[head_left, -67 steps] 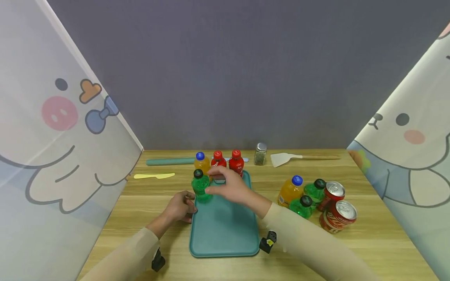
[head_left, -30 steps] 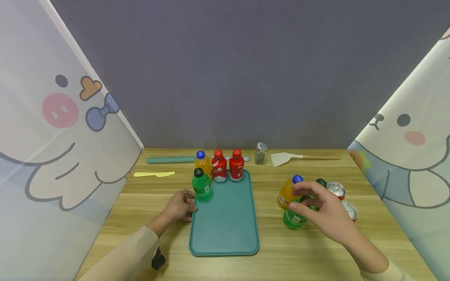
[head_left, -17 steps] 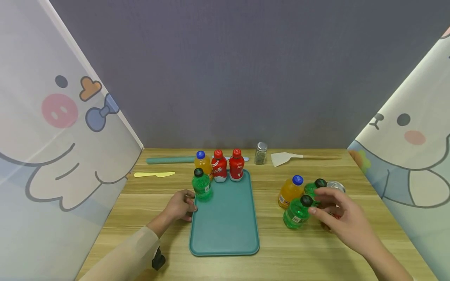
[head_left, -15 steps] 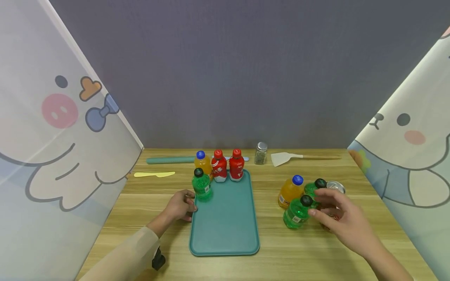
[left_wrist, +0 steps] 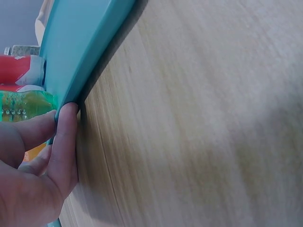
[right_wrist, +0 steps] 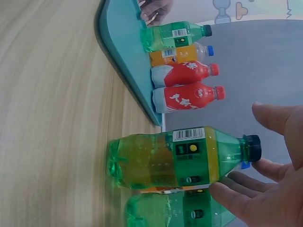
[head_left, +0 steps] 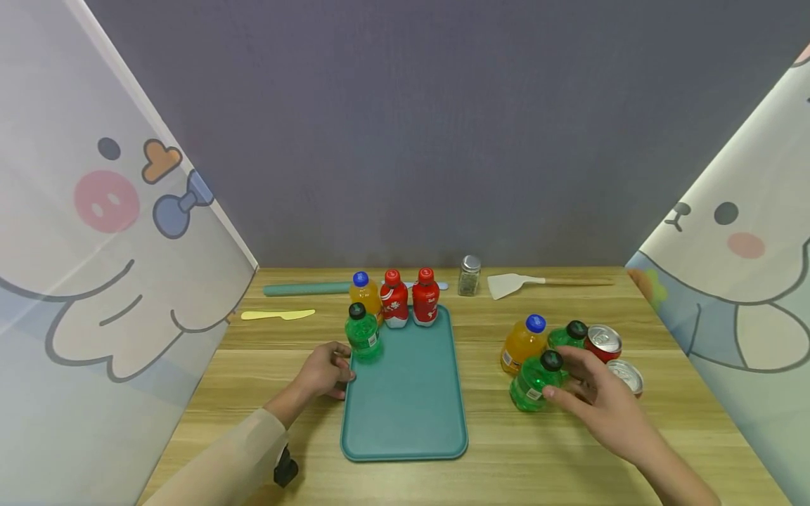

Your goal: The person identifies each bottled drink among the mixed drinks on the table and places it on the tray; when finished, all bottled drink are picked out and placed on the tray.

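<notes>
My left hand [head_left: 327, 370] pinches the left rim of a teal tray [head_left: 408, 422]; in the left wrist view the fingers [left_wrist: 65, 142] lie over and under that rim. On the tray's far end stand a green soda bottle [head_left: 363, 336], an orange soda bottle [head_left: 373, 299] and two red bottles [head_left: 395, 302]. My right hand [head_left: 607, 407] is spread beside the nearer green soda bottle [right_wrist: 189, 158] on the right, its thumb apart from the cap. One fingertip lies near or against that bottle's shoulder. Another green soda bottle [head_left: 566, 337] and an orange soda bottle [head_left: 524, 344] stand behind.
Two red soda cans [head_left: 604, 341] stand beyond my right hand, one partly hidden by it. Along the back lie a teal rod-shaped utensil [head_left: 306, 289], a white spatula [head_left: 506, 285] and a yellow knife [head_left: 278, 315], with a spice shaker [head_left: 470, 276] among them.
My right hand has left the green bottle on the tray and moved right to the standing bottles, now closing in leftward on the nearer green one. My left hand stays on the tray.
</notes>
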The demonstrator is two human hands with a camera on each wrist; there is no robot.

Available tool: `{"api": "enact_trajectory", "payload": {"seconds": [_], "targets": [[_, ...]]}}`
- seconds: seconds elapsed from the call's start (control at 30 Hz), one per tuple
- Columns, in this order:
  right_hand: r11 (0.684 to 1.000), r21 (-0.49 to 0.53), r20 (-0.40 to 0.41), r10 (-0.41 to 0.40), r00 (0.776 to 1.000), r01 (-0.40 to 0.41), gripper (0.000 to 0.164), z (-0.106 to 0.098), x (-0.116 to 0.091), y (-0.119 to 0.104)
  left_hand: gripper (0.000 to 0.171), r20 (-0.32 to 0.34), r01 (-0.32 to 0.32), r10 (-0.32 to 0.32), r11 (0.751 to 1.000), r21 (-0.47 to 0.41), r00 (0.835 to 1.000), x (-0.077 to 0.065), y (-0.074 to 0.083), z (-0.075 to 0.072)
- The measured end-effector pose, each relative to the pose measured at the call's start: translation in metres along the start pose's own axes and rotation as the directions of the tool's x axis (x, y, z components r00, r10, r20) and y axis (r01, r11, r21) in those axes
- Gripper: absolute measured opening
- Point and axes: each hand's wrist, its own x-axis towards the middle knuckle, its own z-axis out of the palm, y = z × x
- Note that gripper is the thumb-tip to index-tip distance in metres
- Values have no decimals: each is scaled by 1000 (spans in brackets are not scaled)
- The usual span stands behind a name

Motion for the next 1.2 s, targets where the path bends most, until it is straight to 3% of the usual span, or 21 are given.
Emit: {"api": "enact_trajectory", "payload": {"seconds": [0.67,1.03,1.2], "targets": [[999,-17,-14,32,999,-33,61,11,6,6,45,-2,-4,4,1000,-1,1000,1,-2,1],[999,9,-98,37,995,-36,43,21,11,13,45,0,-3,3,1000,2,1000,2,-4,0],[998,35,-81,60,995,-57,41,23,11,13,45,-2,5,-5,1000,-3,1000,2,-3,1]]}}
